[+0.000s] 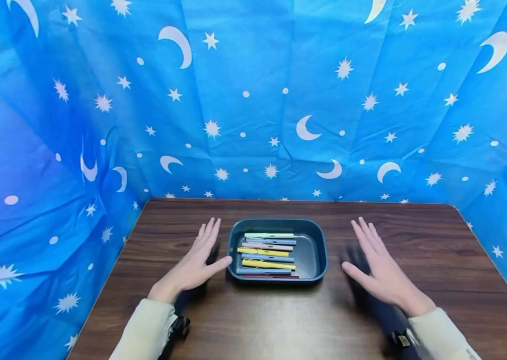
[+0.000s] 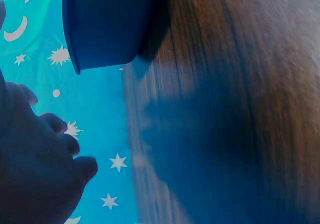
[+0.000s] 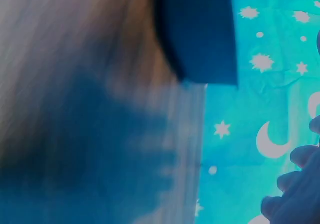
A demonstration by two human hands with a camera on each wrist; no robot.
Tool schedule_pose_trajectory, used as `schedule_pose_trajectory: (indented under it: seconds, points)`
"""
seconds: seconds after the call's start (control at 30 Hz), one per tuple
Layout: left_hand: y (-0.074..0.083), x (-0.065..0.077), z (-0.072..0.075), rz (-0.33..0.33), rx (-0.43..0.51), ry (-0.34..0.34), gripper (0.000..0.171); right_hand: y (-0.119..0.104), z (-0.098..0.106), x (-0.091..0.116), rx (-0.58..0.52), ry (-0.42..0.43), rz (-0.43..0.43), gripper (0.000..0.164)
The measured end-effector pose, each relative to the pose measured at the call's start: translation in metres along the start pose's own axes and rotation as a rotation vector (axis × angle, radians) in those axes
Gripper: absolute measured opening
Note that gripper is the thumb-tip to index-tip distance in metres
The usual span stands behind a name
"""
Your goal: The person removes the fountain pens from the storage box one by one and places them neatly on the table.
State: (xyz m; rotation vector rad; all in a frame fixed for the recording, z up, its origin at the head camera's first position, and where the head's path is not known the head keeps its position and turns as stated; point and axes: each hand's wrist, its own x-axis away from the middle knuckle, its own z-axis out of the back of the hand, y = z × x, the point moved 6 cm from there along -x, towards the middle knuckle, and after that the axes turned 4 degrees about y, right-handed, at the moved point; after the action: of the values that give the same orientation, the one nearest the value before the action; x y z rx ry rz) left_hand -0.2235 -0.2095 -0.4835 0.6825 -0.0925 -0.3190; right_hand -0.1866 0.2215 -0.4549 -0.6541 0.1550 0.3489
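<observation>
A dark blue-green rectangular tub [image 1: 312, 250] stands on the table with several capped pens lying side by side in it. Among them are a pale green pen [image 1: 262, 235], a pink pen [image 1: 276, 247], yellow pens and blue pens; a thin dark red pen [image 1: 280, 276] lies nearest the front wall. My left hand [image 1: 197, 262] is just left of the tub, fingers straight and thumb tip at its rim. On the other side my right hand [image 1: 377, 267] hovers apart from the tub, fingers extended and holding nothing. Both wrist views show the tub's outer wall [image 2: 107, 27] beyond the fingers.
The brown wood-grain table [image 1: 271, 325] ends at a rounded back edge just behind the tub. A blue cloth [image 1: 258, 65] with white stars and moons hangs behind it and along both sides. Dark wrist devices sit at both sleeves.
</observation>
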Motion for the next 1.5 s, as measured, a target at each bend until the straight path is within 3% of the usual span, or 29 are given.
schedule_pose_trajectory:
  seconds: [0.13, 0.47, 0.7, 1.0, 1.2, 1.5]
  points:
    - [0.001, -0.004, -0.003, -0.019, 0.139, -0.056, 0.087, -0.010, 0.004, -0.008, -0.125, -0.001, 0.015, 0.080]
    - [-0.007, -0.015, -0.015, -0.043, 0.340, -0.145, 0.068, -0.041, 0.007, -0.033, -0.449, -0.031, 0.125, 0.058]
    - [-0.010, -0.020, -0.017, -0.089, 0.404, -0.141, 0.070, -0.059, 0.003, -0.055, -0.688, -0.189, 0.130, 0.052]
    - [-0.020, -0.021, -0.019, -0.118, 0.496, -0.167, 0.075, -0.066, -0.018, -0.081, -0.880, -0.379, 0.113, 0.061]
    - [-0.025, -0.020, -0.020, -0.105, 0.530, -0.161, 0.079, -0.064, -0.037, -0.098, -0.911, -0.445, 0.047, 0.066]
    - [-0.026, -0.024, -0.023, -0.100, 0.550, -0.178, 0.080, -0.057, -0.062, -0.113, -0.820, -0.488, -0.087, 0.069]
